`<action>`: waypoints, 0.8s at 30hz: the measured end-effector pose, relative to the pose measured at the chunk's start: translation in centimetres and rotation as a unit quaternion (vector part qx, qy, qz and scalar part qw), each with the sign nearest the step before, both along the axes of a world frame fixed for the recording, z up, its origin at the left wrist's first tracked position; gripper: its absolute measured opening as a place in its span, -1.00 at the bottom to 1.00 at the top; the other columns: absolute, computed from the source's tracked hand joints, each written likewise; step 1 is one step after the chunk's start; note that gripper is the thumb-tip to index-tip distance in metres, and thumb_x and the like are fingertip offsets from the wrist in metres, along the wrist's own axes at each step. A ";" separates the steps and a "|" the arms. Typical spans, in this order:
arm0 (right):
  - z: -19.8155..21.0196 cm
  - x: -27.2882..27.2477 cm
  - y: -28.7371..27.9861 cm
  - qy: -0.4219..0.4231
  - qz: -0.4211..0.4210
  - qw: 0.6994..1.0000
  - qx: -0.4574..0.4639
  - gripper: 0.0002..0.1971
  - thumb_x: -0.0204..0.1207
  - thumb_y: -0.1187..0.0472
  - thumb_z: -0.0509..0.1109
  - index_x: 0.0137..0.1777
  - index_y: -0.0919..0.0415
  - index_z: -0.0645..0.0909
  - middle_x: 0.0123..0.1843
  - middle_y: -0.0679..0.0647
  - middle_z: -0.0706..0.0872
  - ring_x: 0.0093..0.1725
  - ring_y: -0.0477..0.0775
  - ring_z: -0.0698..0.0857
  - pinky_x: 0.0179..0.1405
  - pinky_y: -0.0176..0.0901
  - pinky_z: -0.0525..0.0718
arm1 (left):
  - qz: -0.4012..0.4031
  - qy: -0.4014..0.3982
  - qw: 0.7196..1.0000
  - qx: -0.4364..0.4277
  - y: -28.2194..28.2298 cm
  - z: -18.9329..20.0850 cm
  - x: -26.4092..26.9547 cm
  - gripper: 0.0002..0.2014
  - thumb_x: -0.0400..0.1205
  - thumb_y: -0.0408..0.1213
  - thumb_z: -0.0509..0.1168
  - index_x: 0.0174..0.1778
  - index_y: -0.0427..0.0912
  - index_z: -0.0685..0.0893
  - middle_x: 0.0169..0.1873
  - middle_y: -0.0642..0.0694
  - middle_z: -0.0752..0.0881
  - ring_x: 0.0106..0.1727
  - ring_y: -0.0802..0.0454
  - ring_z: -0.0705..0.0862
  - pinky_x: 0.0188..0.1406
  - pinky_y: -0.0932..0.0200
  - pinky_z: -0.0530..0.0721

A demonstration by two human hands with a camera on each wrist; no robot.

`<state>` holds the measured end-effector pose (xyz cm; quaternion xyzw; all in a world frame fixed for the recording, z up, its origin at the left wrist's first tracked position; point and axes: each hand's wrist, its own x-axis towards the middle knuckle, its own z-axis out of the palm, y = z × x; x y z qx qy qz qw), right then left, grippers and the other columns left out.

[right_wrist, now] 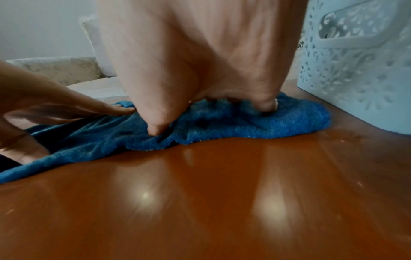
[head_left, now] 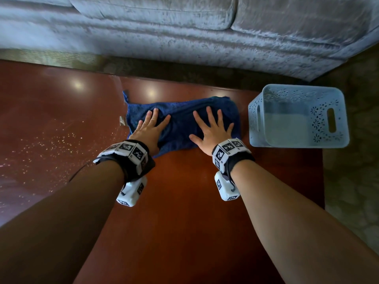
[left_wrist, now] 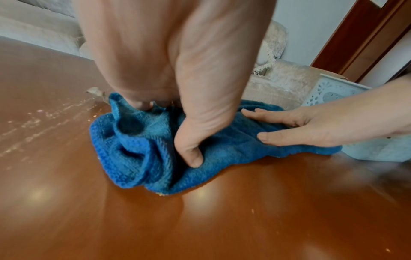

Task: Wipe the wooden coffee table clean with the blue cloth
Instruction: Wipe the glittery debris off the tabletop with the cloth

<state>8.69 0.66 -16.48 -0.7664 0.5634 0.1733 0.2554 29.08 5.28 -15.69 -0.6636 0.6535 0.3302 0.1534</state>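
A blue cloth (head_left: 182,121) lies bunched on the glossy reddish wooden coffee table (head_left: 184,201), near its far edge. My left hand (head_left: 152,125) presses flat on the cloth's left half, fingers straight. My right hand (head_left: 211,130) presses on its right half with fingers spread. In the left wrist view the left hand (left_wrist: 184,123) pushes into folds of the cloth (left_wrist: 138,149), thumb down. In the right wrist view the right hand (right_wrist: 200,79) bears on the cloth (right_wrist: 244,123).
Pale crumbs and dust (head_left: 47,144) speckle the table left of the cloth, with a small scrap (head_left: 122,120) at the cloth's left edge. A light blue perforated plastic basket (head_left: 297,117) stands on the table's right end. A grey sofa (head_left: 184,27) runs along the far side.
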 end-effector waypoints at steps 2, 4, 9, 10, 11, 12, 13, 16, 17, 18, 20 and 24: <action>0.0 0.2 -0.6 -0.002 0.002 1.000 -0.006 -0.25 0.57 -0.30 0.14 0.62 -0.32 -0.22 0.69 -0.05 -0.34 0.64 0.22 -0.38 0.49 0.59 -0.19 | 0.004 0.008 1.000 -0.003 -0.6 0.0 0.1 0.11 0.43 -0.46 0.45 0.63 0.12 -0.25 0.62 -0.12 -0.38 0.63 -0.13 -0.35 0.62 -0.14 -0.10; -0.1 0.4 -1.3 -0.002 0.003 1.000 -0.008 -0.25 0.57 -0.30 0.15 0.62 -0.32 -0.22 0.70 -0.04 -0.33 0.64 0.23 -0.38 0.49 0.58 -0.19 | 0.010 0.014 1.000 -0.006 -1.1 -0.1 0.2 0.12 0.43 -0.46 0.45 0.63 0.09 -0.25 0.62 -0.13 -0.37 0.63 -0.11 -0.35 0.61 -0.12 -0.12; -0.1 1.1 -2.5 0.002 0.000 1.000 -0.007 -0.24 0.58 -0.28 0.17 0.62 -0.30 -0.22 0.69 -0.04 -0.34 0.63 0.24 -0.38 0.46 0.60 -0.21 | 0.033 0.030 0.999 -0.002 -2.1 -0.6 0.6 0.16 0.39 -0.43 0.50 0.63 0.10 -0.27 0.63 -0.06 -0.35 0.65 -0.12 -0.30 0.63 -0.19 -0.05; -0.1 1.3 -2.7 0.002 -0.001 1.000 -0.005 -0.24 0.58 -0.27 0.17 0.63 -0.30 -0.22 0.69 -0.04 -0.35 0.63 0.24 -0.39 0.46 0.60 -0.22 | 0.039 0.033 0.999 0.000 -2.3 -0.6 0.7 0.18 0.38 -0.43 0.51 0.62 0.12 -0.27 0.63 -0.05 -0.35 0.65 -0.13 -0.28 0.62 -0.22 -0.01; 0.0 1.5 -2.9 0.003 -0.002 1.000 -0.002 -0.24 0.58 -0.26 0.18 0.63 -0.30 -0.22 0.69 -0.04 -0.35 0.63 0.24 -0.39 0.46 0.60 -0.22 | 0.040 0.034 0.999 0.000 -2.4 -0.5 0.7 0.18 0.38 -0.43 0.51 0.62 0.11 -0.28 0.63 -0.04 -0.35 0.65 -0.12 -0.28 0.62 -0.22 -0.01; 0.0 1.7 -3.0 0.003 -0.003 1.000 0.000 -0.24 0.59 -0.24 0.19 0.63 -0.30 -0.22 0.69 -0.04 -0.35 0.63 0.25 -0.39 0.45 0.61 -0.22 | 0.037 0.034 0.999 -0.003 -2.5 -0.4 0.6 0.17 0.39 -0.44 0.50 0.63 0.09 -0.28 0.63 -0.05 -0.35 0.65 -0.09 -0.29 0.63 -0.18 -0.04; 0.1 1.9 -3.2 0.002 -0.006 1.000 0.003 -0.24 0.59 -0.22 0.20 0.63 -0.29 -0.22 0.69 -0.04 -0.36 0.63 0.25 -0.39 0.44 0.61 -0.22 | 0.033 0.034 0.999 -0.007 -2.6 -0.3 0.6 0.16 0.40 -0.45 0.49 0.63 0.05 -0.27 0.63 -0.07 -0.34 0.65 -0.06 -0.30 0.63 -0.13 -0.09; 0.2 2.4 -3.8 -0.005 -0.013 1.000 0.010 -0.23 0.61 -0.16 0.22 0.64 -0.27 -0.22 0.69 -0.03 -0.37 0.62 0.26 -0.41 0.44 0.63 -0.23 | 0.033 0.038 0.999 -0.019 -3.2 0.0 0.5 0.15 0.40 -0.46 0.48 0.64 0.00 -0.27 0.64 -0.09 -0.33 0.64 -0.03 -0.31 0.61 -0.06 -0.14; 0.3 2.5 -3.9 -0.007 -0.013 1.000 0.013 -0.23 0.61 -0.15 0.23 0.64 -0.27 -0.22 0.69 -0.03 -0.37 0.62 0.27 -0.41 0.44 0.63 -0.23 | 0.036 0.038 0.998 -0.021 -3.3 -0.1 0.5 0.16 0.39 -0.45 0.49 0.64 0.00 -0.27 0.64 -0.09 -0.33 0.64 -0.04 -0.31 0.61 -0.07 -0.14; 0.4 2.7 -4.1 -0.009 -0.014 1.000 0.017 -0.23 0.61 -0.13 0.23 0.64 -0.26 -0.22 0.69 -0.02 -0.38 0.62 0.28 -0.42 0.44 0.63 -0.22 | 0.037 0.039 0.998 -0.022 -3.4 -0.1 0.5 0.17 0.39 -0.45 0.50 0.64 0.00 -0.27 0.64 -0.10 -0.32 0.64 -0.04 -0.31 0.61 -0.08 -0.13; 0.6 2.9 -4.2 -0.009 -0.016 1.000 0.024 -0.22 0.62 -0.10 0.25 0.65 -0.24 -0.21 0.69 0.00 -0.37 0.62 0.29 -0.41 0.44 0.63 -0.22 | 0.037 0.037 0.998 -0.022 -3.4 -0.3 0.6 0.17 0.38 -0.43 0.51 0.64 0.00 -0.27 0.64 -0.10 -0.32 0.65 -0.05 -0.30 0.61 -0.09 -0.12; 0.9 3.1 -4.1 -0.017 -0.018 0.999 0.022 -0.23 0.62 -0.07 0.27 0.65 -0.20 -0.17 0.69 0.00 -0.34 0.63 0.30 -0.39 0.45 0.62 -0.19 | 0.044 0.039 0.998 -0.024 -3.3 -0.1 0.6 0.16 0.38 -0.42 0.52 0.64 0.02 -0.23 0.64 -0.06 -0.32 0.65 -0.06 -0.27 0.61 -0.09 -0.07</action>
